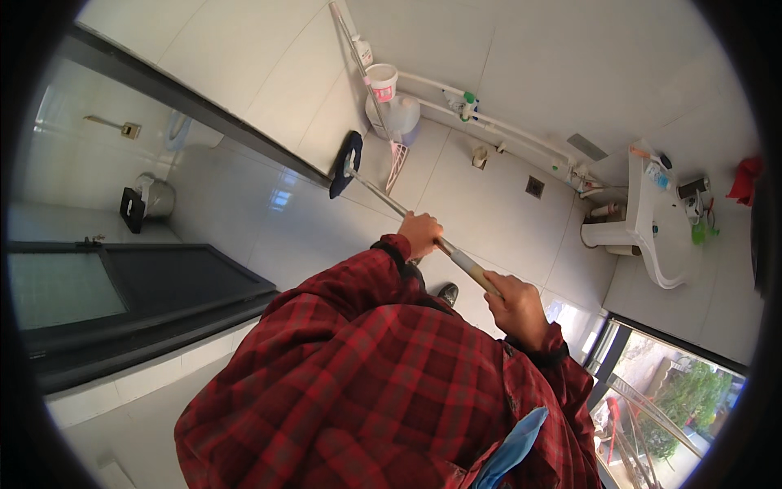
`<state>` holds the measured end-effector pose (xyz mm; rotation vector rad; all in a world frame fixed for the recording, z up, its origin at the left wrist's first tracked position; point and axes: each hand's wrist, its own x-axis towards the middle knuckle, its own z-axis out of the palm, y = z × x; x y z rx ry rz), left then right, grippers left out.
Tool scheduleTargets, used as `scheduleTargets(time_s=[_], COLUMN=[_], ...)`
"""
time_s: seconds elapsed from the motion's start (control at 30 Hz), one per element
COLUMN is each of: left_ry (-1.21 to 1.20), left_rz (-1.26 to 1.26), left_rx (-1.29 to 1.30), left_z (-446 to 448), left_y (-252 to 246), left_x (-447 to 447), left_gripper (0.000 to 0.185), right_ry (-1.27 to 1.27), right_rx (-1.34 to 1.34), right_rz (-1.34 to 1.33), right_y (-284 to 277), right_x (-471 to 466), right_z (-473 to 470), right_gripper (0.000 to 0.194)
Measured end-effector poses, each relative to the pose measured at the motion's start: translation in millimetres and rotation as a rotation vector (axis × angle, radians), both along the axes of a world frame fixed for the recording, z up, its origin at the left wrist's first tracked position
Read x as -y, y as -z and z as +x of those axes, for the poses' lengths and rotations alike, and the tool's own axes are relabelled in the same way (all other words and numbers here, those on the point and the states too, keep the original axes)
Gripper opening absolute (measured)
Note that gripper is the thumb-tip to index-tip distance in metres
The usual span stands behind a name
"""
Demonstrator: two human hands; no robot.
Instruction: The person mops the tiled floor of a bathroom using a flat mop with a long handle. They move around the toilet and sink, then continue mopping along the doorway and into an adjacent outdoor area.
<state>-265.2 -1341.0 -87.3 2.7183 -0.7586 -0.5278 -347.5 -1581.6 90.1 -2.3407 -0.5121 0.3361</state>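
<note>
Both my hands are closed around the metal pole of a mop (391, 202). My left hand (421, 234) grips it midway along, while my right hand (518, 305) holds the beige upper end close to my body. At the far end, the dark blue mop head (347, 165) rests against the foot of the wall beside a dark door frame. The pole slants across the pale tiled floor (489, 208). Just beyond the mop head, a pink slotted tool (398, 160), perhaps a fly swatter, leans on its long handle in the corner.
A white tub (383, 82) and a large translucent jug (400, 116) stand in the corner. White pipes (519, 130) run along the wall to a washbasin (663, 244). A floor drain (534, 187) lies nearby. Leftward, a dark-framed door (165, 281) opens beside a toilet area with a bin (160, 198).
</note>
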Motion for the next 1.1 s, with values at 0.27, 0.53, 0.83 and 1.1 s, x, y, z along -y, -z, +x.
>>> scheduleTargets(time_s=[0.27,0.53,0.83,1.1], left_ry=[-0.11,-0.316,-0.317,-0.385], left_rz=[-0.07,-0.227,-0.227,-0.297], left_rx=[0.067,-0.012,-0.028,-0.361], left_z=[98.7,165.9,172.5,100.3], left_y=[14.0,28.9,38.2,53.2], left_x=[-65.4,-131.6,-127.9,-97.8], left_gripper=[0.016,0.013,0.022,0.032], right_ry=[0.032,0.081,0.089,0.043], right_rx=[-0.003,-0.103,-0.392,-0.517], right_rz=[0.014,-0.076,-0.134,-0.142], right_y=[13.6,6.1,-26.4,-14.3], right_x=[-88.4,-178.4,-178.4,-130.6], right_z=[102.7,194.0,218.1,159.3], right_gripper=[0.019,0.015,0.028,0.034])
